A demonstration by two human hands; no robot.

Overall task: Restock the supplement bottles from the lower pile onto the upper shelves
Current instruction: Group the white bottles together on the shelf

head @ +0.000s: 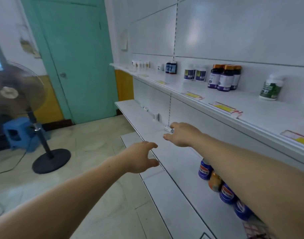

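Upper shelf (251,107): three purple bottles (224,77) — one green bottle (270,88).
Left hand (139,157): grip apart, holding nothing.
Right hand (182,133): grip apart — at small white bottle (168,128).

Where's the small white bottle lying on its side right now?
In the head view, the small white bottle lies on the middle white shelf, just beyond the right hand, left of centre, near the slotted upright.

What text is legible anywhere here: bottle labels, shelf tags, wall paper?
No text can be read.
Purple-labelled dark bottles with orange caps: label blurred.
Green-labelled white bottle: blurred.
Blue bottles lying on the lower shelf: logo band, illegible.
Yellow shelf-edge price tags: too small.
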